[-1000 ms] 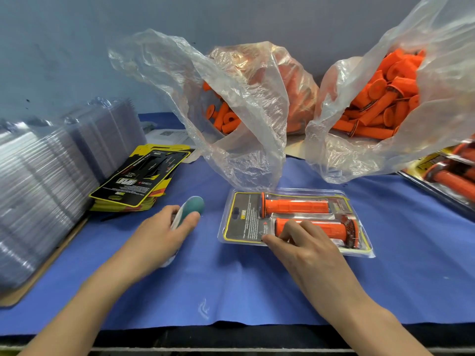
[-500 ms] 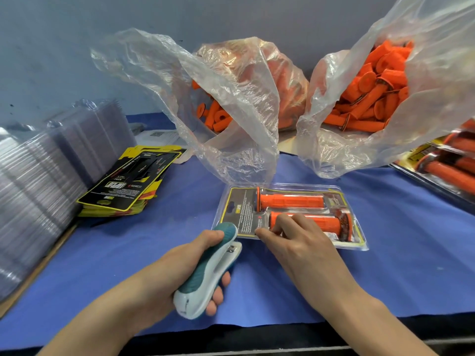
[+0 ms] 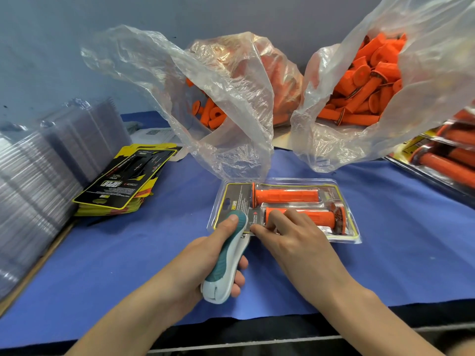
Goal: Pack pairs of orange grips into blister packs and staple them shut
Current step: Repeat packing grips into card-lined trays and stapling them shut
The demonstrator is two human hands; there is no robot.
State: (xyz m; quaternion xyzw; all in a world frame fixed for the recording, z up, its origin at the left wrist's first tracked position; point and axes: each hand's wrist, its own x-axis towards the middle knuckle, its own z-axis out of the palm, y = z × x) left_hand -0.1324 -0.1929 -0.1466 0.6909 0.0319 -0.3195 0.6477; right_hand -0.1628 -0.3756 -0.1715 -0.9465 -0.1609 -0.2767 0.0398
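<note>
I watch the left hand (image 3: 205, 255) bring the stapler (image 3: 223, 265) to the blister pack (image 3: 345, 199). A second ago the tool lay on the blue cloth (image 3: 123, 255), to the left of the pack, with that hand just closing over it. Now its nose sits over the pack's near left edge. The thumb lies along the teal top and the other fingers are curled beneath the white body, so the hold is full. I cannot tell whether the lever has been squeezed. The right hand (image 3: 295, 242) has kept its post. Its fingers are spread and fairly straight, pressing down on the clear lid over the near grip (image 3: 318, 217), and the index fingertip rests on the near edge just beside the stapler's nose. It holds nothing. The pack lies flat at the middle of the cloth, with the far grip (image 3: 286, 195) and the near grip both seated and the printed card under them. I judge the filling done and the first staple imminent, with the other edges left to fasten. That fingertip looks very close to the nose. Two bags of loose grips (image 3: 359, 93) stand behind the pack, spare cards (image 3: 126, 181) lie far left, and finished packs (image 3: 447, 160) lie far right.
</note>
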